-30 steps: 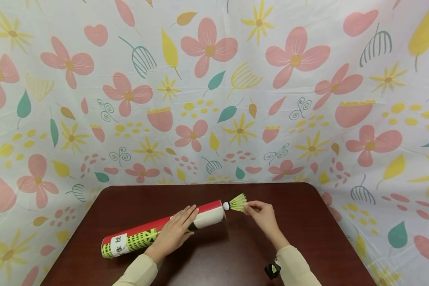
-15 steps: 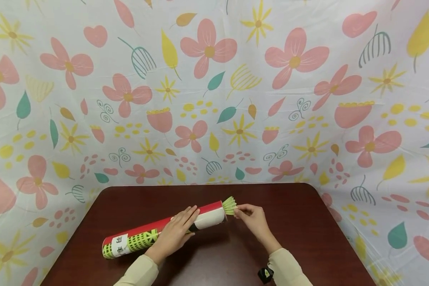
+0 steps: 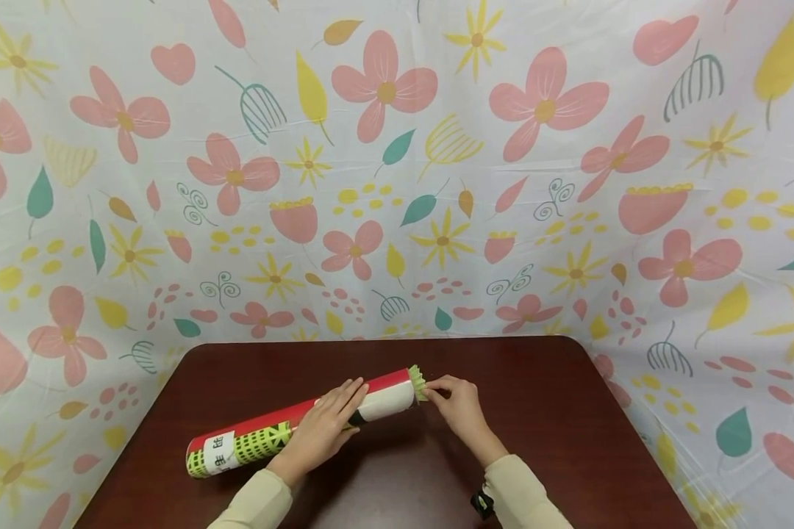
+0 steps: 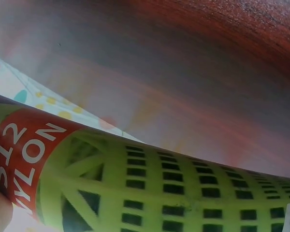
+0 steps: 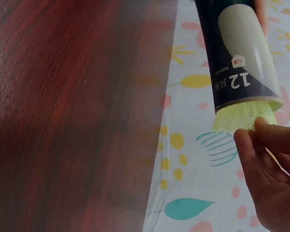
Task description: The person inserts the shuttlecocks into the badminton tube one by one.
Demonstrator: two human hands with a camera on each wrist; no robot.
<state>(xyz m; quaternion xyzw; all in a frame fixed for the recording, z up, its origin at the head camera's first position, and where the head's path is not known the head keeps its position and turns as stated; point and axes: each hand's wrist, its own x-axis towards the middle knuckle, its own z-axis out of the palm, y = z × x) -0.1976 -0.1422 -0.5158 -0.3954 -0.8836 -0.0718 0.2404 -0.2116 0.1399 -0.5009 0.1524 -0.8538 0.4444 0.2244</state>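
A red, white and green shuttlecock tube point(image 3: 387, 401) lies slanted across the table, its mouth end at the right. My left hand point(image 3: 324, 426) rests over the tube's middle and grips it. At the tube's mouth, the thumb and fingers of my right hand point(image 3: 459, 408) pinch a yellow-green nylon shuttlecock point(image 3: 418, 383) by its skirt edge. The right wrist view shows the shuttlecock's skirt point(image 5: 232, 117) sticking out past the tube's rim; its cork end is hidden inside. Printed lettering and a green shuttlecock pattern on the tube point(image 4: 150, 183) fill the lower left wrist view.
The dark reddish-brown table point(image 3: 536, 426) has rounded far corners. A floral white cloth point(image 3: 397, 184) hangs behind it and along both sides. A small black device point(image 3: 482, 505) sits at my right sleeve.
My right hand has moved left, pushing the shuttlecock cork-first into the tube's mouth until only the skirt's end shows. My left hand and the tube have stayed nearly still.
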